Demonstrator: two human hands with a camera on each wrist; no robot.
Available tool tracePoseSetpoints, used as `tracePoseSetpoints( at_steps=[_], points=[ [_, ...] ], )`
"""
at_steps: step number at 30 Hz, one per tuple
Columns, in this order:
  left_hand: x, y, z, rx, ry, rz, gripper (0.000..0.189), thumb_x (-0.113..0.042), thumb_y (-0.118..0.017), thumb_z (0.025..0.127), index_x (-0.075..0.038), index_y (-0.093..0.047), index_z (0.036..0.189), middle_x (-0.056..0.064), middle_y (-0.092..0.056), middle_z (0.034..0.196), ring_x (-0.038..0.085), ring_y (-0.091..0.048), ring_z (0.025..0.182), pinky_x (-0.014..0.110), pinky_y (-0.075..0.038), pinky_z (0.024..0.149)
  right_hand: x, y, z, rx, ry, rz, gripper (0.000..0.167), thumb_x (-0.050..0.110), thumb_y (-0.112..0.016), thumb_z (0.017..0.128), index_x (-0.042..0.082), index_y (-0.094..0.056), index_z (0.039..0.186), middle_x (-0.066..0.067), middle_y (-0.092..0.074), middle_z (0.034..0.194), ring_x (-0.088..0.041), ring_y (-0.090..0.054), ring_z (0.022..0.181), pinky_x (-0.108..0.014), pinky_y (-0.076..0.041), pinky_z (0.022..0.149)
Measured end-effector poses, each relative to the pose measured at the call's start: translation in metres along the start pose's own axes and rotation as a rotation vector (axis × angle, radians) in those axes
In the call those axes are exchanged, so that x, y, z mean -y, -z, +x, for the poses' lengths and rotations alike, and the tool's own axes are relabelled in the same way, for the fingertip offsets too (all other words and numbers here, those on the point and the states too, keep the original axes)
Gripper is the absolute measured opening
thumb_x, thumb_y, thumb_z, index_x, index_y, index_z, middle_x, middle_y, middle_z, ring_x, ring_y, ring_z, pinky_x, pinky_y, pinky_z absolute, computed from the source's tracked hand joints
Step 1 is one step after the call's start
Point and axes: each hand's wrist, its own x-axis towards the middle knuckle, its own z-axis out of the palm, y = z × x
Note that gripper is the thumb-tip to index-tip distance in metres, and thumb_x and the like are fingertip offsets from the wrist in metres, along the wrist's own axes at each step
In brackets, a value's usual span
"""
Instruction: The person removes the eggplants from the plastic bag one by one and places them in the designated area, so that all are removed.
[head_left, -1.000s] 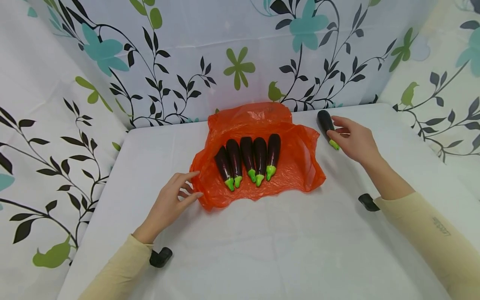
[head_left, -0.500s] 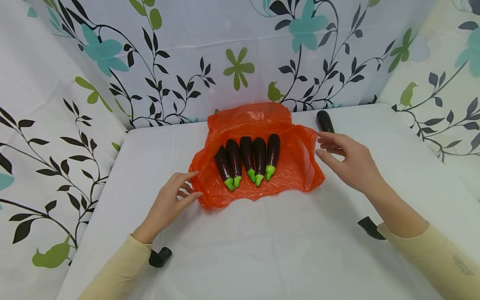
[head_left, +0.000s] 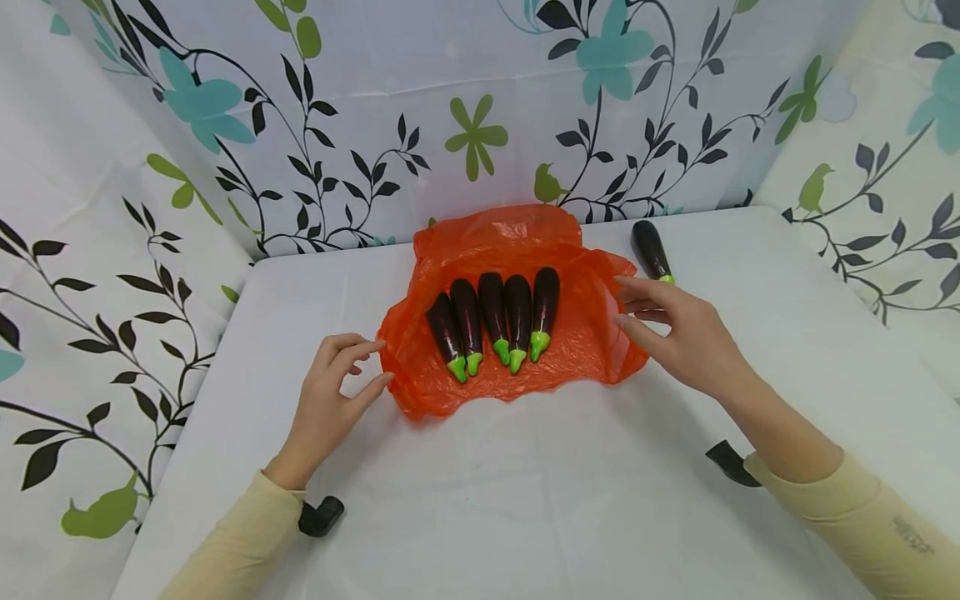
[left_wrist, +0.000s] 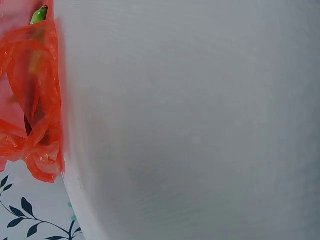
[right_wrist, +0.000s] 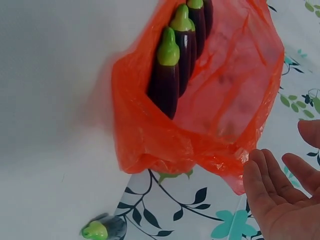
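Observation:
An orange-red plastic bag (head_left: 585,333) lies spread on the white table, its edges raised. Several dark purple eggplants (head_left: 518,312) with green stems lie side by side on it. At the bag's left edge is my left hand (head_left: 326,400), fingertips by the plastic, thumb and fingers apart. My right hand (head_left: 686,342) is at the right edge, fingers reaching to the plastic. In the right wrist view that hand (right_wrist: 282,200) has fairly straight fingers beside the bag (right_wrist: 155,145). A lone eggplant (head_left: 651,248) lies behind the right hand, its stem end partly covered.
The white-covered table (head_left: 487,500) ends at the back against a patterned curtain (head_left: 337,125) with leaves and flowers. More of this cloth hangs at both sides. Black wrist pieces (head_left: 321,517) sit below each forearm.
My right hand has left the lone eggplant and moved left to the bag's right edge. The lone eggplant stays in place. My left hand has shifted slightly left at the bag's edge.

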Motion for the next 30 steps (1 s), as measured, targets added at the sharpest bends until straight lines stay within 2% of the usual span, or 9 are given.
tracePoseSetpoints(
  at_steps=[4,7,14,19,26,29,30],
  points=[
    [-0.001,0.000,0.000,0.040,-0.029,-0.026,0.050,0.000,-0.084,0.073,-0.006,-0.066,0.120,0.011,-0.054,0.121,0.023,-0.052,0.112,0.014,-0.045,0.086,-0.001,-0.002,0.000,0.015,0.012,0.007,0.045,0.016,-0.066,0.094,0.007,-0.055,0.136,-0.010,-0.064,0.120,-0.026,-0.064,0.105,-0.044,-0.054,0.089],
    [-0.001,0.000,0.000,0.064,-0.037,-0.024,0.051,-0.001,-0.084,0.074,-0.006,-0.066,0.121,0.011,-0.054,0.123,0.024,-0.051,0.116,0.010,-0.043,0.091,-0.001,-0.004,0.001,0.035,0.002,0.015,0.044,0.018,-0.066,0.095,0.007,-0.054,0.136,-0.010,-0.065,0.119,-0.027,-0.064,0.106,-0.046,-0.054,0.089],
    [0.001,-0.002,0.000,0.050,-0.081,0.002,0.053,0.002,-0.084,0.071,-0.005,-0.066,0.120,0.012,-0.057,0.121,0.028,-0.049,0.117,0.010,-0.038,0.100,0.000,-0.008,0.000,0.076,0.005,0.048,0.047,0.017,-0.066,0.095,0.008,-0.052,0.139,-0.013,-0.065,0.118,-0.028,-0.064,0.106,-0.048,-0.054,0.090],
    [0.000,-0.001,0.002,0.042,-0.134,-0.008,0.053,0.004,-0.084,0.070,-0.003,-0.066,0.120,0.013,-0.058,0.122,0.028,-0.051,0.117,0.013,-0.039,0.103,0.000,-0.009,0.000,0.093,0.007,0.057,0.048,0.016,-0.066,0.094,0.008,-0.052,0.139,-0.013,-0.065,0.117,-0.027,-0.063,0.105,-0.048,-0.054,0.090],
    [0.000,-0.005,0.002,0.074,-0.131,-0.015,0.054,0.002,-0.084,0.072,-0.002,-0.065,0.122,0.014,-0.057,0.124,0.028,-0.051,0.119,0.013,-0.038,0.104,0.002,-0.012,-0.003,0.122,0.022,0.077,0.048,0.016,-0.066,0.094,0.007,-0.051,0.139,-0.012,-0.065,0.118,-0.028,-0.063,0.107,-0.050,-0.054,0.088],
    [-0.001,-0.008,0.002,0.067,-0.151,0.003,0.058,0.003,-0.085,0.070,-0.002,-0.065,0.124,0.016,-0.056,0.126,0.030,-0.050,0.119,0.012,-0.037,0.103,0.003,-0.014,-0.003,0.143,0.021,0.081,0.048,0.015,-0.066,0.094,0.007,-0.051,0.140,-0.012,-0.065,0.119,-0.028,-0.063,0.108,-0.049,-0.055,0.089],
    [-0.001,-0.008,0.003,0.065,-0.156,0.018,0.060,0.004,-0.086,0.069,-0.002,-0.065,0.124,0.016,-0.055,0.127,0.031,-0.050,0.120,0.016,-0.040,0.104,0.003,-0.014,-0.003,0.151,0.016,0.083,0.049,0.015,-0.066,0.094,0.007,-0.051,0.140,-0.012,-0.065,0.120,-0.028,-0.063,0.108,-0.049,-0.054,0.089]
  ],
)
